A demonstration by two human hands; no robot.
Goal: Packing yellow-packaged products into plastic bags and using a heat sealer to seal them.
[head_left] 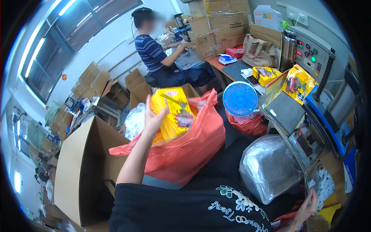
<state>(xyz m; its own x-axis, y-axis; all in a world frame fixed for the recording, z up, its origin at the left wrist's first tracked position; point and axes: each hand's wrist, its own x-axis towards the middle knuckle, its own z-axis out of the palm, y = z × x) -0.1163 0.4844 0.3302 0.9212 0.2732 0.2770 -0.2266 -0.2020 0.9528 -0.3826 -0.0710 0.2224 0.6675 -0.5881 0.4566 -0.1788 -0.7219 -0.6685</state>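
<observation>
My left hand (155, 118) grips the left edge of a yellow printed packet (172, 112), thumb across its front. The packet is held at the mouth of a large red plastic bag (185, 154), where more yellow shows beneath it. At the lower right my right hand (306, 208) is beside a clear container (309, 174) of small white pieces (324, 183). Its fingers are partly stretched out, and I make out nothing held in them.
An open cardboard box (73, 166) stands at left. On the right are a blue fan (240, 98), a clear plastic-wrapped bundle (266, 166), yellow packets (297, 84) and a machine with a control panel (312, 54). Another person (154, 58) sits working beyond the bag.
</observation>
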